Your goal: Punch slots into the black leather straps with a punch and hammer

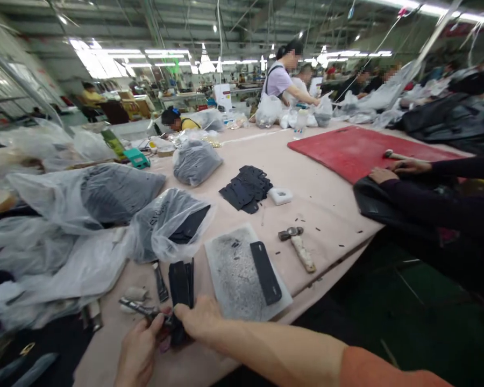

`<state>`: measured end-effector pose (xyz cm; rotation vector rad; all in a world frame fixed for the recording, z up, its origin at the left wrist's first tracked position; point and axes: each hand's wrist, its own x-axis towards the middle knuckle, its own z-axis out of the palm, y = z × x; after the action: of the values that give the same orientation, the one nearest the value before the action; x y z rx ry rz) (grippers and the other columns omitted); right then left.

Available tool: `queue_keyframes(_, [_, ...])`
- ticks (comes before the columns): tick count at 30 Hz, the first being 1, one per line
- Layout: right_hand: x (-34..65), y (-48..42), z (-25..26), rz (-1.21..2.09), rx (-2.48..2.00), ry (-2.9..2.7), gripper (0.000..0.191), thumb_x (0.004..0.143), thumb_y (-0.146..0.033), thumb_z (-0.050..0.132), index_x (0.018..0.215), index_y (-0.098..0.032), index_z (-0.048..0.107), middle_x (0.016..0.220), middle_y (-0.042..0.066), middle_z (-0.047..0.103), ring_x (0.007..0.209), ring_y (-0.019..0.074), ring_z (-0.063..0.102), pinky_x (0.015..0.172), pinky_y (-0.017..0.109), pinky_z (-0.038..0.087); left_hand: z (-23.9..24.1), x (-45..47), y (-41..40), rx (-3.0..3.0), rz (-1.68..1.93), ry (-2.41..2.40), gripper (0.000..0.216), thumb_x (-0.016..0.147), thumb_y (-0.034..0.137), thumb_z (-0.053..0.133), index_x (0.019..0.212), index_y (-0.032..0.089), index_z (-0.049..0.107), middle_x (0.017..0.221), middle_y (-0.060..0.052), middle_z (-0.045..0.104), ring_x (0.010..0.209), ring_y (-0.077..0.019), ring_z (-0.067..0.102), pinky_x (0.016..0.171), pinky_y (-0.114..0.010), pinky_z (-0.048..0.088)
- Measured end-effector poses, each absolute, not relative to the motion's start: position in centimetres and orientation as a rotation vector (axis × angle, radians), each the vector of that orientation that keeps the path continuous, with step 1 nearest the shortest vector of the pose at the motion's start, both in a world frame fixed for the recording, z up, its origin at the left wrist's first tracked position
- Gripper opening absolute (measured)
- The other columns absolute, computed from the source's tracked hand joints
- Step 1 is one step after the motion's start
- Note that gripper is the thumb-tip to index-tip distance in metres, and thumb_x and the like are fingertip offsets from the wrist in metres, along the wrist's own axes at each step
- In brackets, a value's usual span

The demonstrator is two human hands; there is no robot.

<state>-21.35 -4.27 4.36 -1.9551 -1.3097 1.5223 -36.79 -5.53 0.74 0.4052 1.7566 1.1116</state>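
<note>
At the table's near edge, my left hand (139, 346) is closed, thumb and fingers pinched on a slim dark metal tool (135, 306) whose exact kind I cannot make out. Beside it my right hand (199, 320) reaches across, its fingers closed on a stack of narrow black strips (179, 285). Another metal tool (160, 282) lies just left of the strips. On a pale, scuffed cutting board (234, 274) to the right rests one black strip with a slot near each end (265, 273). A hammer (300, 248) lies beyond the board.
A heap of black pieces (248, 188) sits farther back beside a white block (280, 195). Plastic bags of dark pieces (169, 223) crowd the left. At right, a co-worker's hands (387, 171) work with a hammer and black material by a red board (347, 148).
</note>
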Motion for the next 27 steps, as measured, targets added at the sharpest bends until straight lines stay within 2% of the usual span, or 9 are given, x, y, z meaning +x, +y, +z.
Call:
queue_keyframes(2, [-21.4,-4.2,4.5,1.443,-1.944,-1.381,0.063,0.072,-0.058,0.064,0.111,-0.008,0.065,0.115,0.024,0.068,0.113,0.0388,0.063,0.094,0.045,0.048,1.2,-36.2,-6.0,0.305,1.164,1.713,0.007,0.072,0.008,0.064,0.078,0.012,0.067,0.074,-0.005,0.073,0.065,-0.0178,0.069,0.060,-0.028,0.057])
queue_keyframes(4, [-21.3,-4.0,4.3,1.453,-1.928,-1.378,0.067,0.071,-0.056,0.066,0.116,-0.006,0.060,0.115,0.024,0.068,0.112,0.0369,0.064,0.093,0.043,0.049,1.5,-35.5,-6.6,0.322,1.223,1.703,0.005,0.071,0.009,0.067,0.074,0.011,0.065,0.069,-0.004,0.070,0.061,-0.0159,0.067,0.059,-0.027,0.057])
queue_keyframes(9, [-21.1,-3.7,2.9,1.431,-1.991,-1.333,0.066,0.073,-0.050,0.068,0.120,-0.006,0.054,0.112,0.025,0.069,0.111,0.0338,0.065,0.089,0.038,0.051,0.9,-34.5,-7.4,0.427,1.197,1.703,0.025,0.065,0.025,0.077,0.082,0.009,0.067,0.069,-0.005,0.071,0.051,-0.0132,0.062,0.047,-0.022,0.046])
queue_keyframes(12, [-20.9,-3.7,2.3,1.413,-1.967,-1.389,0.058,0.071,-0.042,0.069,0.116,-0.008,0.056,0.108,0.023,0.070,0.106,0.0326,0.067,0.085,0.037,0.052,0.6,-34.3,-7.8,0.408,1.218,1.742,0.032,0.062,0.029,0.078,0.084,0.008,0.067,0.071,-0.007,0.071,0.053,-0.0133,0.062,0.044,-0.020,0.043])
queue_keyframes(16, [-20.7,-3.6,2.3,1.483,-1.913,-1.368,0.052,0.061,-0.038,0.076,0.104,-0.012,0.062,0.103,0.018,0.071,0.098,0.0316,0.069,0.076,0.035,0.053,1.2,-33.8,-8.6,0.381,1.260,1.680,0.034,0.061,0.026,0.078,0.088,0.007,0.068,0.078,-0.009,0.073,0.064,-0.0157,0.067,0.058,-0.026,0.054])
queue_keyframes(20, [-20.3,-3.0,2.9,1.565,-1.825,-1.301,0.036,0.054,-0.021,0.074,0.088,-0.014,0.066,0.088,0.012,0.072,0.082,0.0272,0.069,0.064,0.032,0.051,1.9,-34.0,-9.4,0.366,1.245,1.650,0.037,0.058,0.026,0.081,0.089,0.009,0.069,0.077,-0.009,0.073,0.071,-0.0213,0.070,0.062,-0.031,0.059])
queue_keyframes(24, [-16.7,-1.2,4.3,1.746,-1.417,-1.205,0.032,0.049,-0.021,0.075,0.078,-0.016,0.065,0.071,0.000,0.066,0.063,0.0173,0.061,0.051,0.024,0.045,2.1,-35.3,-9.0,0.312,1.341,1.543,0.041,0.054,0.034,0.085,0.085,0.014,0.068,0.089,-0.009,0.076,0.090,-0.0301,0.071,0.073,-0.040,0.062])
queue_keyframes(27, [-10.0,-0.1,6.4,1.797,-1.139,-1.035,0.031,0.051,-0.020,0.072,0.081,-0.016,0.065,0.070,-0.003,0.065,0.059,0.0123,0.057,0.052,0.022,0.046,2.9,-34.5,-8.7,0.383,1.414,1.514,0.043,0.054,0.042,0.087,0.084,0.017,0.069,0.100,-0.008,0.076,0.099,-0.0307,0.070,0.079,-0.042,0.062])
